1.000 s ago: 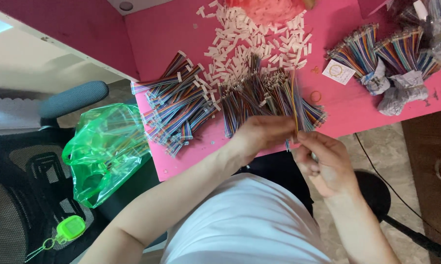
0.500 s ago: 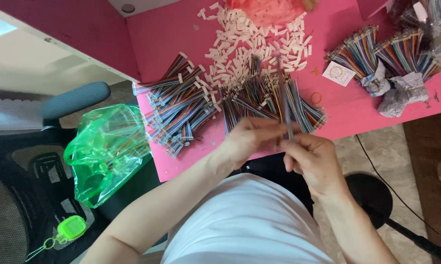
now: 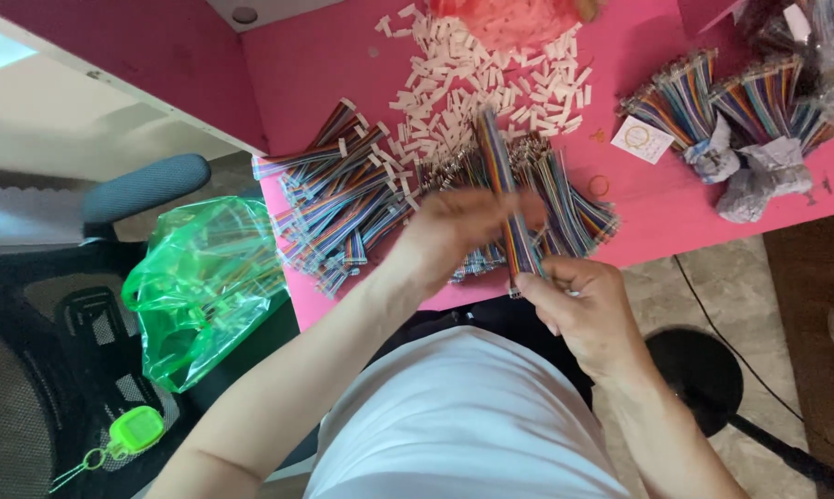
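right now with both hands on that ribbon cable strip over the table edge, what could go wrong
1. The left hand and right hand hold the rainbow ribbon cable above the edge of the pink table; if it slips it may drop to the floor.
2. The loose cable pile already overhangs that edge, so a forearm nudge could push strips off.
3. The small white connectors lie scattered close behind and could be swept about.

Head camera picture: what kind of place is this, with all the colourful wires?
Probably a small home workbench for sorting wires. A pink table holds piles of rainbow ribbon wires and small white connector pieces, with an office chair alongside.
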